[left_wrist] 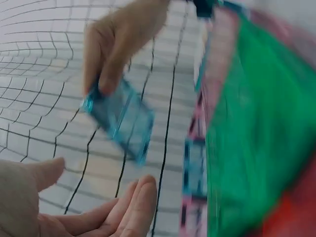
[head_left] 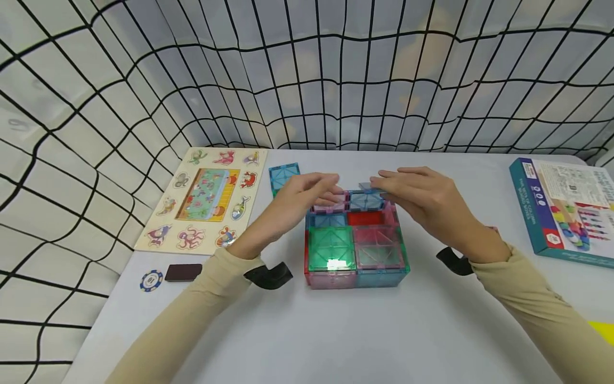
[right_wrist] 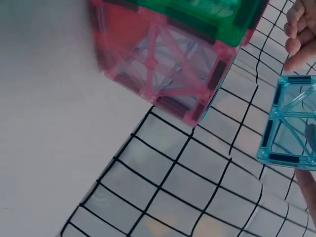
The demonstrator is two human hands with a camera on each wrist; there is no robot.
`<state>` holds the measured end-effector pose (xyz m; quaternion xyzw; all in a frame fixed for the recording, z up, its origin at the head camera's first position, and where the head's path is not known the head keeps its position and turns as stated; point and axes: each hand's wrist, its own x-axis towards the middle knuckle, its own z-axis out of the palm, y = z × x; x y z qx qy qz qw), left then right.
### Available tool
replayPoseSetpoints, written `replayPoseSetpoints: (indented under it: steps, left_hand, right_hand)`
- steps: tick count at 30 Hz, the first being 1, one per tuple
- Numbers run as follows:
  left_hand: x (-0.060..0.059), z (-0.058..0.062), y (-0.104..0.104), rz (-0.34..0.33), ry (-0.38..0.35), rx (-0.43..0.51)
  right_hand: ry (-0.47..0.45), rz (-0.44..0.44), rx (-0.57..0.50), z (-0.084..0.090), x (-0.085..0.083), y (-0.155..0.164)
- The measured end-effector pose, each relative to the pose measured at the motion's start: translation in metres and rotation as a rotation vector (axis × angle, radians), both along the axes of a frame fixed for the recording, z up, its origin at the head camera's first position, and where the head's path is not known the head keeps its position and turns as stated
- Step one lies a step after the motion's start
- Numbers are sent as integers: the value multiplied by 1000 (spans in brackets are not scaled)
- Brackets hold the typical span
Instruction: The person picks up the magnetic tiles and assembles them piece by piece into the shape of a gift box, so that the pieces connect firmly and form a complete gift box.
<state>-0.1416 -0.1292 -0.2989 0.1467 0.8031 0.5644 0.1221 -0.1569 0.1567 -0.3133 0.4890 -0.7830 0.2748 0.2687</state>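
Observation:
A low box of clear magnetic tiles (head_left: 356,248) stands mid-table, with green, pink, red and blue squares on top; it also shows as a blurred tile box (left_wrist: 247,128) and as a pink and green tile box (right_wrist: 168,54). My right hand (head_left: 384,184) pinches a small blue tile (head_left: 368,186) just above the box's back edge. The wrist views show this blue tile (left_wrist: 120,117) and blue tile (right_wrist: 291,123) in the air in front of the net. My left hand (head_left: 318,189) hovers at the back left of the box, fingers (left_wrist: 128,210) relaxed and holding nothing.
A wooden sea-animal puzzle board (head_left: 206,200) lies at the left, with a loose blue tile (head_left: 284,175) beside it. A poker chip (head_left: 151,280) and a dark block (head_left: 183,272) sit near my left sleeve. A toy box (head_left: 566,210) lies at right. Black netting (head_left: 307,80) walls the table.

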Motion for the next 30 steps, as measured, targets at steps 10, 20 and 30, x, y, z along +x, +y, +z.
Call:
replayPoseSetpoints:
  steps: [10, 20, 30]
  left_hand:
    - [-23, -4, 22, 49, -314, 186]
    - [-28, -11, 24, 93, -340, 157]
    - [-31, -15, 31, 109, -361, 59]
  right_hand:
    - [-33, 1, 67, -21, 3, -9]
    - [-915, -282, -322, -29, 3, -4]
    - [-1109, -331, -328, -28, 0, 2]
